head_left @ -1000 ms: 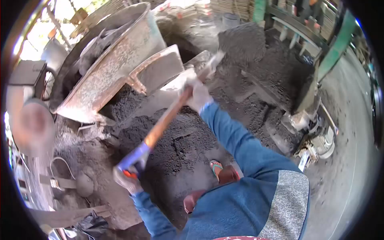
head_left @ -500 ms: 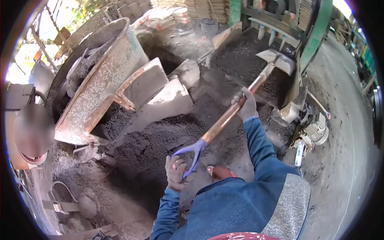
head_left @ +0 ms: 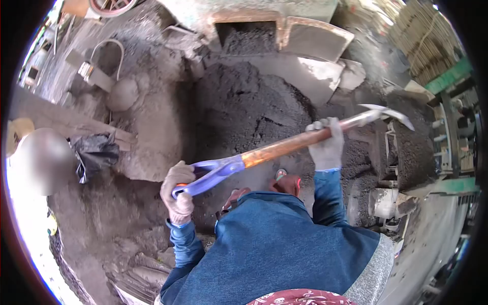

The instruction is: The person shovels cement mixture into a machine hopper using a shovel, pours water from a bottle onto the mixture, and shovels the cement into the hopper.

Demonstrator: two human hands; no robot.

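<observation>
A shovel (head_left: 284,147) with a wooden shaft and a blue D-shaped handle lies slantwise across the view, its metal blade (head_left: 389,113) at the right, seen nearly edge-on. My left hand, gloved (head_left: 178,192), is closed on the blue handle. Further along, my right hand (head_left: 327,144), also gloved, grips the shaft close to the metal socket. Below and beyond the shaft is a heap of dark, crumbly material (head_left: 244,101). More dark material (head_left: 414,147) lies in a framed bay at the right, near the blade.
A large, pale, rusted drum (head_left: 244,12) with a dark opening stands at the top, a flat plate (head_left: 317,38) beside it. Green framework (head_left: 450,76) rises at the right. A black plastic bag (head_left: 96,150) lies left. A blurred person (head_left: 46,160) is at the far left.
The view has turned, bringing the drum's opening to the top. The shovel swung from the left to the bay at the right, then drew back toward me. Both hands have kept their hold.
</observation>
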